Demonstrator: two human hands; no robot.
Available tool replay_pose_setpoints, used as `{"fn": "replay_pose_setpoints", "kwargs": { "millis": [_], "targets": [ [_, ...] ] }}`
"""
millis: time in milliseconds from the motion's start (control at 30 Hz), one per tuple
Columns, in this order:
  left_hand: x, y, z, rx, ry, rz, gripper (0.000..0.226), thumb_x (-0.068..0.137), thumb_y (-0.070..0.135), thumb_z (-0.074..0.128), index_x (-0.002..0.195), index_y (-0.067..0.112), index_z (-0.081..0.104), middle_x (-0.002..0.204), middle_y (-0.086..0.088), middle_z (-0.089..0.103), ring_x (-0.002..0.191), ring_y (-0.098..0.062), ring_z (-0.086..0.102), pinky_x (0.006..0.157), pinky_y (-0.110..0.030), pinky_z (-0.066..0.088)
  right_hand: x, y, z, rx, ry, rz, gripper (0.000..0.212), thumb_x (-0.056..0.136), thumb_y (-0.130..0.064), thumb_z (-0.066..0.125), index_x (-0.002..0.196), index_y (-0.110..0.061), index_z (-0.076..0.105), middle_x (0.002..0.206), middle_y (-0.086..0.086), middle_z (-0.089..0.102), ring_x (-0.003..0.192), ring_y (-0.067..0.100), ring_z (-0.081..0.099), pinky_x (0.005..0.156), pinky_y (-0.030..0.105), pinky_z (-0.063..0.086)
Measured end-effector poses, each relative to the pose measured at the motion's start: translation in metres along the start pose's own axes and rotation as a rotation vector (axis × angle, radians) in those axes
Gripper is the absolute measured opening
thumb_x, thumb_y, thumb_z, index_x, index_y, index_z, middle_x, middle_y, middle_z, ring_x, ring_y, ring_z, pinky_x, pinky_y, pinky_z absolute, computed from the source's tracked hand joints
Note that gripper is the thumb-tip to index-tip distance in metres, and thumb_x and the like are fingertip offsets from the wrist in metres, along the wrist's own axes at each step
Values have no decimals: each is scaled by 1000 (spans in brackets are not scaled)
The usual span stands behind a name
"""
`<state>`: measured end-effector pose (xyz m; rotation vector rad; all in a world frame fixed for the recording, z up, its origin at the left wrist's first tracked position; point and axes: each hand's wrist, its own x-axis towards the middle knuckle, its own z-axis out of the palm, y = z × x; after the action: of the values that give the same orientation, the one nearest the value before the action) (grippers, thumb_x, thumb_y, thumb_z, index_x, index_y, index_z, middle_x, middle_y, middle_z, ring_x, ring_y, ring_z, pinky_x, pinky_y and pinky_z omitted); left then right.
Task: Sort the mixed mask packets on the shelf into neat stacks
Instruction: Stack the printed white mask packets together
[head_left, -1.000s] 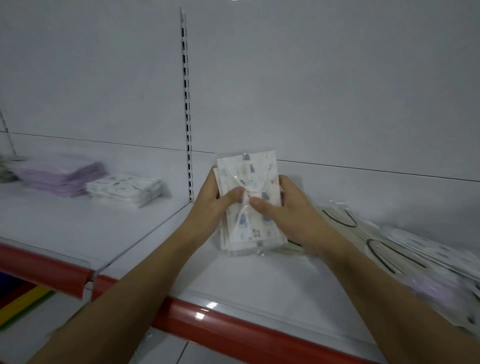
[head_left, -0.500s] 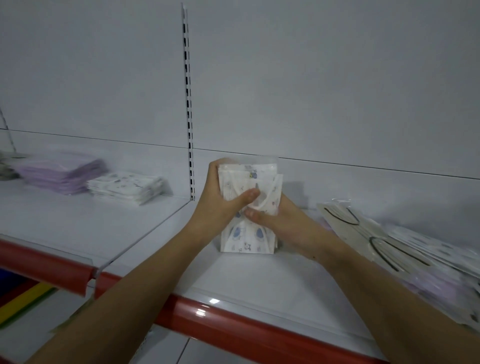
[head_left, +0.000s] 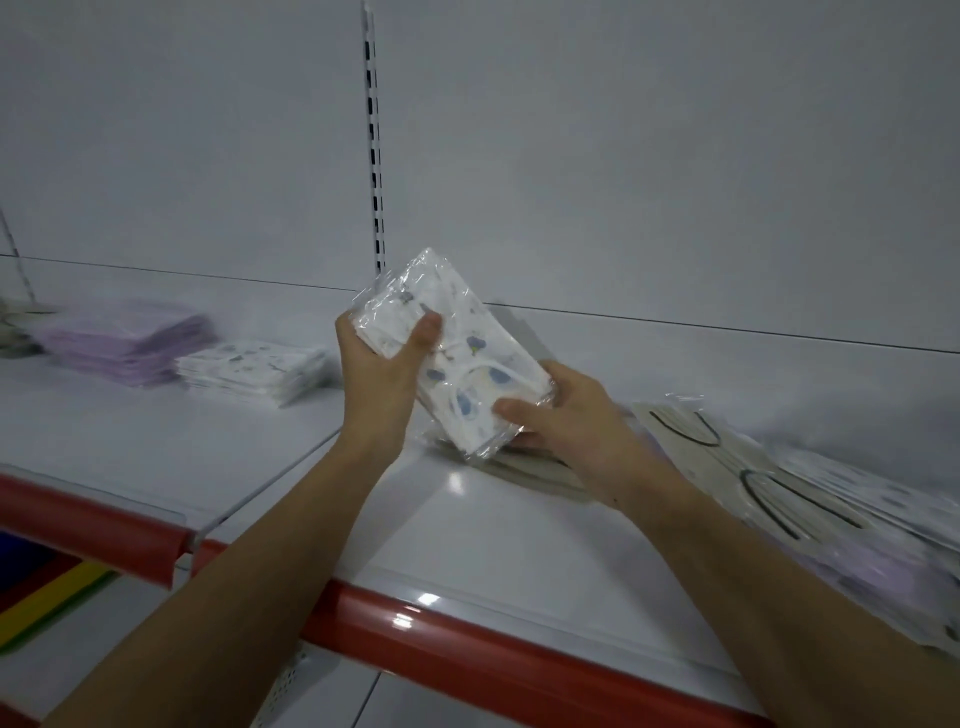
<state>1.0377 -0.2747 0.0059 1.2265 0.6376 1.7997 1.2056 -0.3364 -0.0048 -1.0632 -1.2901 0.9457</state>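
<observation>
Nearest runs the red front rail of the white shelf. Above it, 2 bare forearms reach in. The left hand grips the upper end of a bundle of printed mask packets, thumb across the front; the right hand pinches its lower end. The bundle is tilted, raised off the shelf. Loose packets sprawl at right. Farther left sit a white printed stack and a purple stack.

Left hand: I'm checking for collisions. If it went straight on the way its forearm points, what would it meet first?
Probably the white back panel near the slotted upright. The left hand points up and away, gripping the printed packets; depth is unclear.
</observation>
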Motion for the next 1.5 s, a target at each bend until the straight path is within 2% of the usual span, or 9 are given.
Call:
{"fn": "replay_pose_setpoints", "kwargs": {
  "millis": [233,400,533,733,1000,1133,1333,1467,1500],
  "targets": [
    [5,20,-30,31,-292,-293,62,74,10,77,129,12,50,124,-15,66,104,-29,71,80,-37,60,-12,-24,-25,-48,48,10,32,86,3,65,115,-10,69,107,8,75,99,26,72,84,43,60],
    [2,51,-54,324,-555,-380,39,89,9,71,126,5,61,122,-13,70,114,-30,67,99,-43,52,-19,-32,-13,-82,-9,78,29,85,5,63,111,-6,70,112,19,71,94,28,70,91,51,54],
    [2,71,-83,531,-463,-377,26,90,13,72,114,6,67,102,-4,76,95,-19,70,89,-35,52,-13,-34,19,-34,-2,109,32,88,3,63,118,-5,60,109,17,71,87,25,70,80,44,60],
    [32,87,-132,521,-195,-453,52,86,15,76,129,6,47,119,-9,62,94,-17,66,71,-26,61,20,-49,92,-122,9,171,48,91,-7,65,126,-19,33,87,12,61,61,19,60,54,34,57],
    [120,93,-203,634,-26,-280,68,82,21,81,137,14,41,120,-11,47,81,-11,58,63,-22,52,92,-51,202,-150,87,132,43,94,-4,59,120,-18,28,104,5,48,81,25,62,44,24,53],
    [170,70,-238,782,-57,-263,54,85,26,79,129,19,48,117,-11,54,76,-15,59,74,-32,55,137,-36,247,-289,156,171,40,95,-7,58,119,-18,27,116,12,49,73,28,62,42,22,48],
    [220,26,-261,1102,-201,-209,36,97,27,61,130,16,55,127,-12,60,120,-29,53,98,-34,43,183,-1,291,-692,283,177,52,96,-11,55,140,-6,29,108,10,51,87,29,59,59,27,40],
    [236,-1,-263,1389,-327,-173,36,97,31,47,130,22,59,135,-14,57,126,-34,47,103,-36,37,198,10,297,-958,278,175,7,89,-8,55,89,-9,48,77,2,48,63,16,43,49,25,27],
    [237,-4,-264,1453,-359,-174,37,97,32,44,129,22,60,135,-15,55,126,-35,46,104,-37,36,203,12,296,-987,282,185,18,86,-6,55,75,-12,43,67,0,42,55,14,37,46,24,24]
  ]
}}
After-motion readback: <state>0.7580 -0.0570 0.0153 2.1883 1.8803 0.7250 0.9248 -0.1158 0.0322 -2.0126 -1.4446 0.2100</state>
